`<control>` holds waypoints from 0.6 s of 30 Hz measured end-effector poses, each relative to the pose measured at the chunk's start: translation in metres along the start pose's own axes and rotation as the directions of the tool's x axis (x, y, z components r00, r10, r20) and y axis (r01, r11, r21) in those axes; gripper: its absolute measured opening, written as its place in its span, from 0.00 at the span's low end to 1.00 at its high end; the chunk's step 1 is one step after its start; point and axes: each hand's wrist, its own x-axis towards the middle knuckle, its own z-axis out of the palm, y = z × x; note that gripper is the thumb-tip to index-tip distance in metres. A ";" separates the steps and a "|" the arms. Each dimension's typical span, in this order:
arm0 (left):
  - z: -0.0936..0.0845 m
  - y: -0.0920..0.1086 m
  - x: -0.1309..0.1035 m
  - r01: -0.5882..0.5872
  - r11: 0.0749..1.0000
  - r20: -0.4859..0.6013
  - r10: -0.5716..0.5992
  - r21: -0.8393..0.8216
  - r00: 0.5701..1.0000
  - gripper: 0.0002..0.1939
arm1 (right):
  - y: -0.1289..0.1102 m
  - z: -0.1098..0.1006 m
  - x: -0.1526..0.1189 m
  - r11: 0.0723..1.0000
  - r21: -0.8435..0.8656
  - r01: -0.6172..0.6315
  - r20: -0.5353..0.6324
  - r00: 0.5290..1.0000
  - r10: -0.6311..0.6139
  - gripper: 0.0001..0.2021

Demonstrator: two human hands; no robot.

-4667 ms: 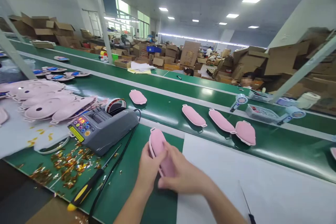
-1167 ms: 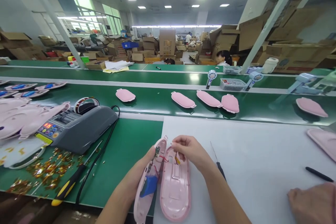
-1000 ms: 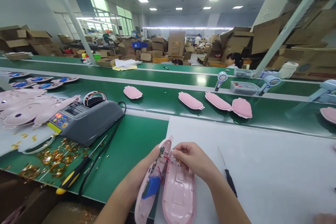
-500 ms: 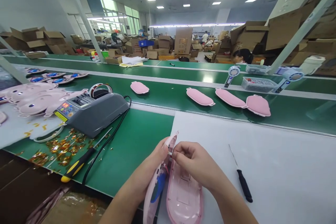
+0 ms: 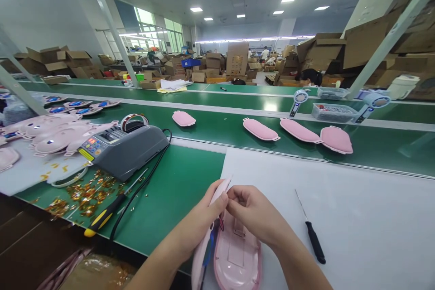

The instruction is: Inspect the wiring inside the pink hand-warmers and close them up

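Observation:
My left hand [image 5: 195, 224] is closed around a pink plastic shell half [image 5: 198, 263], held on edge and tilted. A blue part [image 5: 208, 250] and thin wires [image 5: 221, 223] show along its inner side. My right hand [image 5: 260, 215] is closed in a pinch against the upper part of that half; whatever lies between its fingertips is hidden. Below the right hand, a second pink shell half [image 5: 234, 263] lies hollow side up on the white sheet [image 5: 367, 217], its top end covered by the fingers.
A black-handled screwdriver [image 5: 315, 241] lies to the right. On the left stand a grey tape dispenser [image 5: 136, 149], a yellow-black screwdriver [image 5: 105, 215] and amber tape scraps [image 5: 84, 195]. Pink padded pieces [image 5: 260, 129], handheld fans [image 5: 299, 102] and a clear parts box [image 5: 335, 112] sit beyond.
The left-hand shell half has turned more edge-on, hiding most of its inside. My left thumb has come over toward the right fingertips, and the small white piece seen there earlier is hidden.

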 end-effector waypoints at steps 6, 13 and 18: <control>0.004 0.012 0.003 0.163 0.921 0.127 -0.125 -0.354 0.984 0.32 | 0.015 -0.021 -0.009 0.918 -0.345 -0.193 -0.418 0.908 0.034 0.20; -0.012 0.011 -0.008 0.180 0.836 0.215 -0.077 -0.518 0.974 0.27 | 0.020 -0.018 -0.009 0.963 -0.247 -0.110 -0.371 0.928 0.011 0.37; -0.021 0.006 0.001 -0.036 0.782 0.107 0.131 -0.622 0.986 0.29 | 0.008 -0.006 -0.009 0.943 0.178 0.282 -0.535 0.832 -0.148 0.23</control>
